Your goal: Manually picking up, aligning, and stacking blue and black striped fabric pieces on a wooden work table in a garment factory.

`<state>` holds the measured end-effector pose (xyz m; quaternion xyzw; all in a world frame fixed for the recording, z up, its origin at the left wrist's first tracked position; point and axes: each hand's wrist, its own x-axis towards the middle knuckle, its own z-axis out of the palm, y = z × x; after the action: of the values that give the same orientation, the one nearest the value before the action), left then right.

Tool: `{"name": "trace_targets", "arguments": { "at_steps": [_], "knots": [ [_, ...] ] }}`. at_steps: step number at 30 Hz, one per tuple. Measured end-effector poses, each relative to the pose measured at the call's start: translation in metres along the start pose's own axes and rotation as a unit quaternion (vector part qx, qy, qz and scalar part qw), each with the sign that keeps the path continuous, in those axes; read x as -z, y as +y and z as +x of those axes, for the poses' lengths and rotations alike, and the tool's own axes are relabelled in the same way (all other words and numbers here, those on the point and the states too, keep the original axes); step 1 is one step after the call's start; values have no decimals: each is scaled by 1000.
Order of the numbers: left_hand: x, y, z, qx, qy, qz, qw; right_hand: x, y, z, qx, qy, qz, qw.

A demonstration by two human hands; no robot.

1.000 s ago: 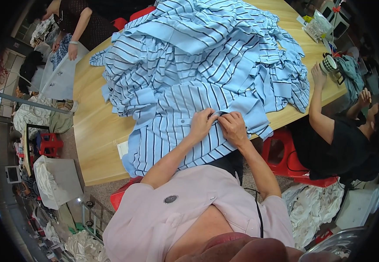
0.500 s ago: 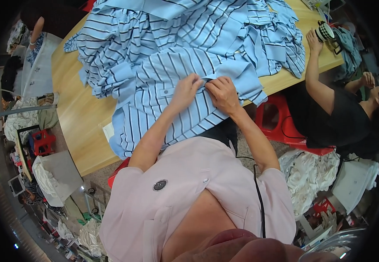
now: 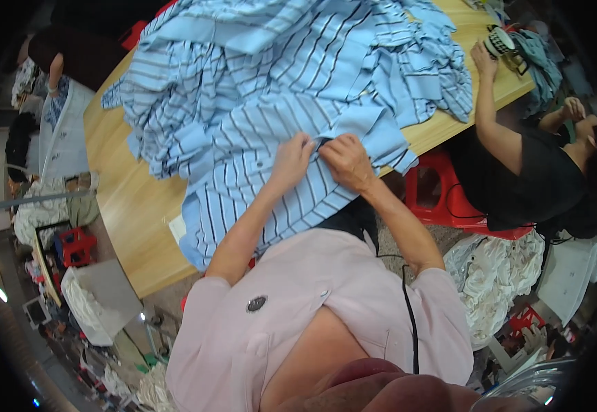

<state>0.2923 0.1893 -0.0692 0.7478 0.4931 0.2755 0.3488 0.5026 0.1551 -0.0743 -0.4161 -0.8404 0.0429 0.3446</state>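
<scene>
A light blue striped shirt (image 3: pixel 271 199) lies over the near edge of the table, part of it hanging toward my lap. Both my hands pinch its button placket close together. My left hand (image 3: pixel 291 159) has thumb and forefinger closed on the fabric edge. Just to its right, my right hand (image 3: pixel 346 161) grips the same strip with bent fingers. A dark button (image 3: pixel 259 164) shows on the placket left of my hands. Whatever sits between my fingertips is too small to make out.
More striped blue shirts are heaped across the wooden table (image 3: pixel 127 226). At the right, a person in black (image 3: pixel 532 172) rests a hand near a black-and-white patterned cup-like object (image 3: pixel 498 42). A red stool (image 3: pixel 436 189) and a bag of white cloth (image 3: pixel 494 281) stand to my right.
My hands stay pinched on the placket with only a slight shift of the fingers. The whole view has tilted a little.
</scene>
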Motion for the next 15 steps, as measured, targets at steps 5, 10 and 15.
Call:
{"name": "trace_targets", "arguments": {
  "at_steps": [5,10,15],
  "knots": [
    [-6,-3,-2,-68,-4,120,990,3,-7,2,41,43,-4,998],
    [12,-4,11,-35,-109,29,993,9,-14,2,50,64,-37,996],
    [15,-4,18,-83,-107,40,990,7,-12,1,51,69,-45,995]
  ]
}}
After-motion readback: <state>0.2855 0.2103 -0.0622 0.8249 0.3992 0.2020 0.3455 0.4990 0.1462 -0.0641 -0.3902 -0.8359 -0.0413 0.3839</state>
